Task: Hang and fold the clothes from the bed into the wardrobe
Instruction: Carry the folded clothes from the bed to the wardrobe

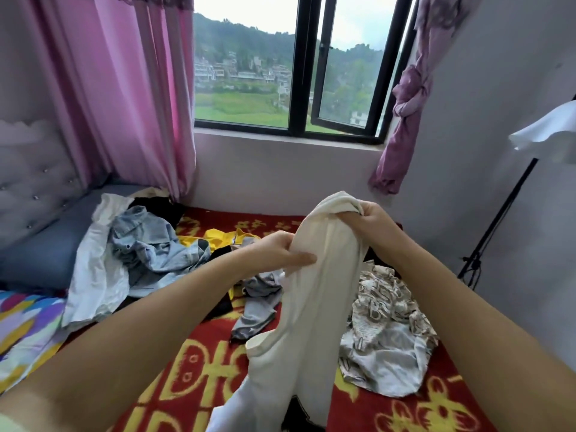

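Loose clothes lie heaped on the bed (pixel 199 363): a denim shirt (pixel 149 244) toward its head, a patterned garment (pixel 386 325) near its right edge. Your left hand (pixel 280 251) and right hand (pixel 371 219) each pinch the cream garment (pixel 321 291), fingers curled round its upper end.

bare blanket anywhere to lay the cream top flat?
Both hands, left and right, hold the cream top up. Free: red blanket at the near edge, between left forearm and top; a strip under the window wall. Crowded: denim shirt, white garment, grey piece, patterned blouse.
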Demonstrator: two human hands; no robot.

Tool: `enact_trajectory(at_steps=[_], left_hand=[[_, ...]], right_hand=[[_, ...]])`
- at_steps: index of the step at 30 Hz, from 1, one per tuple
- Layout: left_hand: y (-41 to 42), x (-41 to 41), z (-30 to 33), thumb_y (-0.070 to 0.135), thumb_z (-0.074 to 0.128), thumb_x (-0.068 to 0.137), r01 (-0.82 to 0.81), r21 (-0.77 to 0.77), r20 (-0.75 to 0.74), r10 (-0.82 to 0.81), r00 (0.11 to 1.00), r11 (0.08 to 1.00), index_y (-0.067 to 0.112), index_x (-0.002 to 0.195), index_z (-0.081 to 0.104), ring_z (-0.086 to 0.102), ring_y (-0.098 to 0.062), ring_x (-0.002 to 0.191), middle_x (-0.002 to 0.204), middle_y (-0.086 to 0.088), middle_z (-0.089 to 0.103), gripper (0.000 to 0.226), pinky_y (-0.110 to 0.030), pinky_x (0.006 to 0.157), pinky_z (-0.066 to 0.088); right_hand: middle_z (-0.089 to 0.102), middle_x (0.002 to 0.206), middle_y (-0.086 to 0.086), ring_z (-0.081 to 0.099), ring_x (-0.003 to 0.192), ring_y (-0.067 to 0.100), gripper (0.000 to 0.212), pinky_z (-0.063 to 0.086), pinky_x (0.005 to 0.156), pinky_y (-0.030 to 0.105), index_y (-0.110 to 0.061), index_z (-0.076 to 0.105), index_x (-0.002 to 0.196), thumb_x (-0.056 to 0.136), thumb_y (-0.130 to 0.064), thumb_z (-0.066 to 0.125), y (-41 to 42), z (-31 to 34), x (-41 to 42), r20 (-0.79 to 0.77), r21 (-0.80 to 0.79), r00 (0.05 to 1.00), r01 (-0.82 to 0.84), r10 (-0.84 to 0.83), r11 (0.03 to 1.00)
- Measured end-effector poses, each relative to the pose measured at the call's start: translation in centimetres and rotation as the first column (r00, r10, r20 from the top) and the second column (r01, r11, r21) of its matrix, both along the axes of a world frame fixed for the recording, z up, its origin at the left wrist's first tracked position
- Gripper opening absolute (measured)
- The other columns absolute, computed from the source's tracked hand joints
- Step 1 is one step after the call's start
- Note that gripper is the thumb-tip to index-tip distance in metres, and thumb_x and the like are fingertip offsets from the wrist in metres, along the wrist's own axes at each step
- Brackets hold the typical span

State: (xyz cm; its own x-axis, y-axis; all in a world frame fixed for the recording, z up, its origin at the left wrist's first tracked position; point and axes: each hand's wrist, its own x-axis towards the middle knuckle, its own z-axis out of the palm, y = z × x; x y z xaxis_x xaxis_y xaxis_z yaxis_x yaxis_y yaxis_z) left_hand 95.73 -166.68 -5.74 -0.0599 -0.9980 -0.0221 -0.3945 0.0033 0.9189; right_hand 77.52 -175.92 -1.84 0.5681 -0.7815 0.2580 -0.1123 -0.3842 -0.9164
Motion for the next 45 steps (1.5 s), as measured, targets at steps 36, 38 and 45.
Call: enact_trajectory(at_steps=[36,38,45], left_hand=[[1.0,8.7,1.5,-0.003,0.055,0.078,-0.365,-0.394,0.541,0.534,0.649,0.843,0.004,0.111,0.062,0.055,-0.03,0.103,0.108,-0.016,0.056,0.034,-0.027,0.087,0.037],[1.5,9.1,2.5,0.011,0.065,0.082,-0.327,-0.369,0.587,0.491,0.643,0.87,0.007,0.091,0.067,0.059,-0.024,0.084,0.088,-0.009,0.063,0.01,-0.029,0.072,0.041],[2.9,11.0,4.7,0.029,0.064,0.089,-0.289,-0.115,0.546,0.304,0.781,0.95,0.002,0.069,0.063,0.047,-0.02,0.063,0.074,-0.004,0.051,0.034,-0.036,0.059,0.041]], right_hand=[[0.056,0.077,0.004,0.053,0.07,0.015,0.018,0.042,0.058,0.025,-0.009,0.063,0.087,0.095,-0.012,0.046,-2.3,0.6,-2.8,-0.257,0.015,0.965,0.055,-0.05,0.998],[0.067,0.094,0.002,0.064,0.084,0.012,0.022,0.05,0.069,0.022,-0.014,0.065,0.109,0.093,-0.029,0.059,-1.8,2.4,-4.0,-0.341,0.128,0.921,-0.151,0.187,0.98],[0.07,0.102,0.009,0.067,0.09,0.018,0.025,0.055,0.07,0.025,-0.005,0.064,0.112,0.088,-0.013,0.067,-2.7,5.9,-7.5,-0.509,0.344,0.721,-0.331,0.471,0.879]])
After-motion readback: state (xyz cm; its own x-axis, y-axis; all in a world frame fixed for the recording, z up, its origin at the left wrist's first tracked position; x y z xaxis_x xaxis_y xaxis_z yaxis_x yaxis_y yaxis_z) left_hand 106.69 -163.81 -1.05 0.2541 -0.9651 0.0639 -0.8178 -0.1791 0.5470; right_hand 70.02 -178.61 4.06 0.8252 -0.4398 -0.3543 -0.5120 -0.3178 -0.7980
